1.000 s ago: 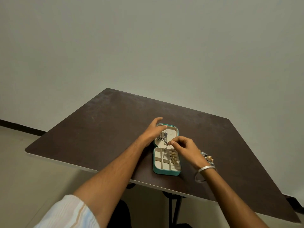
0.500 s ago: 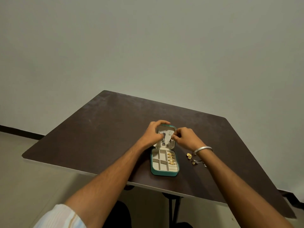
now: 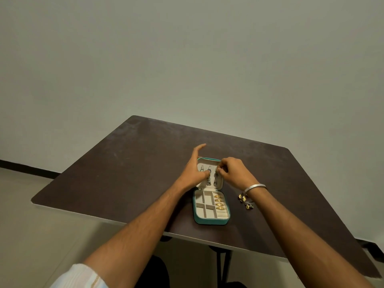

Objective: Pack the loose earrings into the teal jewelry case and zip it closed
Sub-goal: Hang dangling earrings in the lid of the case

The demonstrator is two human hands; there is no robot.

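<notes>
A small teal jewelry case [image 3: 211,221] with a rounded rectangular shape lies open on a dark brown matte table [image 3: 124,173], near the table's front edge. Its lower half, nearest the viewer, has a cream, soft-looking lining split into square and oblong compartments; a padded slot row along the right side of this half holds four gold rings [image 3: 219,202] lined up one behind another. The case's lid [image 3: 208,161] stands tilted up at the far end of the case, lined in the same cream material, and dark silvery drop earrings [image 3: 209,179] hang from its inner face. The left hand [image 3: 192,173] rests against the left side of the lid, its fingers held straight and reaching past the lid's top edge, its thumb pressing the lining beside the hanging earrings. The right hand [image 3: 233,173] is at the right side of the lid with fingers curled tight and fingertips pinched together at the lining, on something too small to make out. A smooth silver metal bangle [image 3: 254,187] circles the right wrist. To the right of the case, partly under that wrist, a small cluster of loose earrings [image 3: 245,201], gold and dark, lies on the tabletop. A pale striped fabric sleeve [image 3: 83,277] covers the left upper arm.
</notes>
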